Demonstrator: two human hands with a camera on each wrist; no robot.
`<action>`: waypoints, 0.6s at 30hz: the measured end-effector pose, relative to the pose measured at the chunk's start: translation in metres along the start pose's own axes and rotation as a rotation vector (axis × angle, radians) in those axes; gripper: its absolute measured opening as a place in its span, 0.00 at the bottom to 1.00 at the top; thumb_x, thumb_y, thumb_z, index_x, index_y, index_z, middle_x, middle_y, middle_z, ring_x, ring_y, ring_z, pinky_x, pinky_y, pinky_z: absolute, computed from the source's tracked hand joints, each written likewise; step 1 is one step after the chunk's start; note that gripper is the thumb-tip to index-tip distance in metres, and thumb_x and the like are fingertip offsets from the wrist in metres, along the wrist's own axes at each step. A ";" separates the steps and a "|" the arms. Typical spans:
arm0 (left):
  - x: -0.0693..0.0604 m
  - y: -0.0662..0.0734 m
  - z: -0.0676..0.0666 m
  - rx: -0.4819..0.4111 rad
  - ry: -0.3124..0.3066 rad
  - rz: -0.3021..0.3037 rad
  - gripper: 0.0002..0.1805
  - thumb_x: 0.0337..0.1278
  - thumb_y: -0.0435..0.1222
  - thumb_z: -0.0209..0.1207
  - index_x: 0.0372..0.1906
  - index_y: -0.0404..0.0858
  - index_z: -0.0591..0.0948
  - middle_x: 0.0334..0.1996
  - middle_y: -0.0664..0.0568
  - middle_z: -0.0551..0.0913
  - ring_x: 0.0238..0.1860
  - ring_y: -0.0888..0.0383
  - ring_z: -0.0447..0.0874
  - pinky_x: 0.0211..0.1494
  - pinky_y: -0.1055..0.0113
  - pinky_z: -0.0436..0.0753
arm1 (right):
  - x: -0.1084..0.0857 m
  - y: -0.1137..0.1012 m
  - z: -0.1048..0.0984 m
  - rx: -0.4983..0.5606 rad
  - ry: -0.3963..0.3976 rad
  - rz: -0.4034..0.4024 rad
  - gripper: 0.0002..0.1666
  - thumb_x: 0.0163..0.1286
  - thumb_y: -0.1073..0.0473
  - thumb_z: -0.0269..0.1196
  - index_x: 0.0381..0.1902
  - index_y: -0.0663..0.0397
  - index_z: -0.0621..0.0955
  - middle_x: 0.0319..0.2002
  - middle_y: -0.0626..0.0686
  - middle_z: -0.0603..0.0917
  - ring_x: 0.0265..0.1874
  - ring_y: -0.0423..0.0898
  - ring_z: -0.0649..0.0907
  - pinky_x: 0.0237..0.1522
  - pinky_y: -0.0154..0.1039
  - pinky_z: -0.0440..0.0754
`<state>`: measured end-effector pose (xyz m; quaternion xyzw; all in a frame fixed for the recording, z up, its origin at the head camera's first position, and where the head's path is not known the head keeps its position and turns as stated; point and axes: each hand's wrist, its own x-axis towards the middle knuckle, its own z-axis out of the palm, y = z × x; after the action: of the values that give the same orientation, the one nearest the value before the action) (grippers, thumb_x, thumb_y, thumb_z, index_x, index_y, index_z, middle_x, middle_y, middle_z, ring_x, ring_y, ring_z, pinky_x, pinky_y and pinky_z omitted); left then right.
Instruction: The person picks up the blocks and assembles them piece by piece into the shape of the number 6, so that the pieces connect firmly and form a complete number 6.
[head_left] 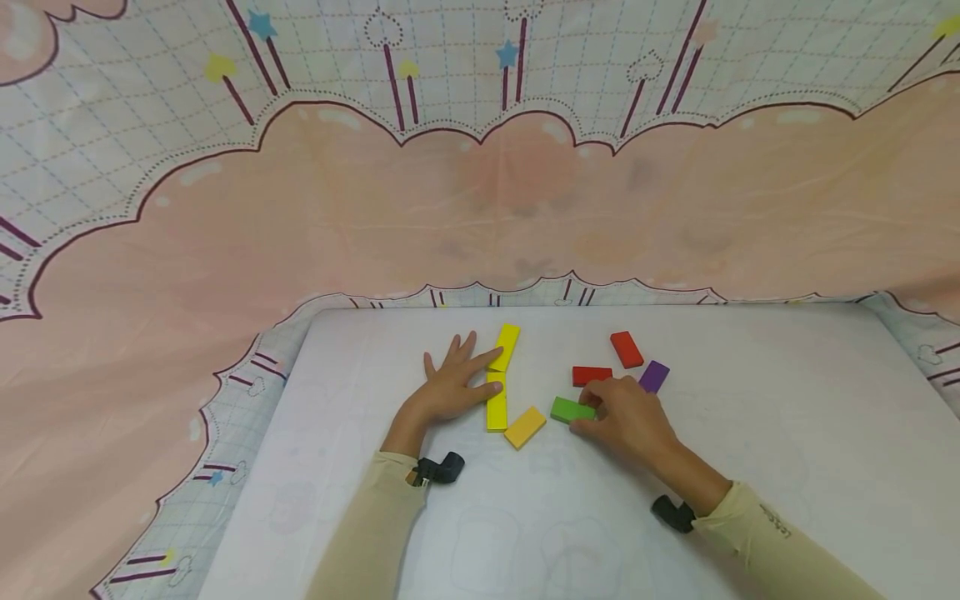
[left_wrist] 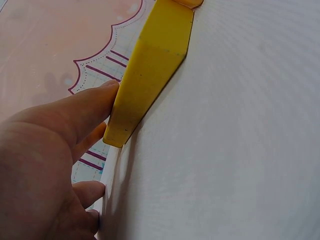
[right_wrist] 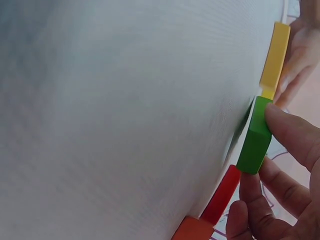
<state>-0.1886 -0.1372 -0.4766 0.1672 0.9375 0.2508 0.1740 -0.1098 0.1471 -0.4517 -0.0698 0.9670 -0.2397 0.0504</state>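
Note:
My left hand [head_left: 448, 390] is spread beside two yellow blocks [head_left: 496, 415] that lie end to end in a slightly bent line. Its index finger touches the far block and its thumb the near one; the left wrist view shows the thumb against the side of a yellow block [left_wrist: 150, 70]. With thumb and fingertips, my right hand [head_left: 630, 421] pinches a green block [head_left: 567, 410] by its right end. In the right wrist view the green block [right_wrist: 256, 135] is close to the white surface. An orange-yellow block [head_left: 525, 427] lies slanted between the hands, near the lower yellow block.
Just beyond the right hand are a red block [head_left: 588, 375], another red block [head_left: 627, 349] and a purple block [head_left: 654, 377], partly hidden by the hand. Everything lies on a white tabletop [head_left: 787, 433]. A patterned pink cloth [head_left: 375, 217] hangs behind its far edge.

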 end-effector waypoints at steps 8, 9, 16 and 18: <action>0.000 -0.001 0.000 0.003 -0.007 0.002 0.36 0.69 0.59 0.55 0.79 0.65 0.61 0.85 0.52 0.38 0.84 0.46 0.24 0.74 0.29 0.19 | -0.003 -0.003 0.000 -0.022 -0.013 -0.006 0.20 0.52 0.49 0.81 0.41 0.48 0.87 0.33 0.45 0.86 0.40 0.45 0.80 0.40 0.43 0.84; 0.000 -0.001 0.000 0.004 -0.008 0.002 0.36 0.69 0.59 0.55 0.79 0.65 0.61 0.85 0.52 0.38 0.84 0.46 0.24 0.73 0.29 0.19 | -0.003 -0.003 0.000 -0.027 -0.014 -0.008 0.20 0.52 0.49 0.81 0.41 0.49 0.87 0.32 0.45 0.86 0.39 0.45 0.80 0.40 0.43 0.84; 0.001 -0.001 0.000 0.011 -0.014 -0.001 0.36 0.69 0.60 0.55 0.79 0.65 0.61 0.84 0.52 0.37 0.84 0.46 0.24 0.74 0.29 0.20 | -0.004 -0.004 0.002 -0.053 -0.015 -0.025 0.20 0.52 0.48 0.80 0.39 0.48 0.86 0.28 0.44 0.83 0.33 0.43 0.78 0.37 0.39 0.80; 0.001 -0.002 0.000 0.010 -0.014 0.000 0.36 0.69 0.59 0.55 0.79 0.65 0.61 0.84 0.51 0.37 0.84 0.46 0.24 0.74 0.29 0.20 | -0.004 -0.004 0.002 -0.058 -0.017 -0.027 0.20 0.52 0.48 0.81 0.38 0.48 0.86 0.27 0.43 0.82 0.32 0.42 0.78 0.36 0.38 0.79</action>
<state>-0.1902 -0.1382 -0.4780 0.1698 0.9374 0.2451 0.1798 -0.1053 0.1434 -0.4513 -0.0864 0.9720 -0.2118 0.0531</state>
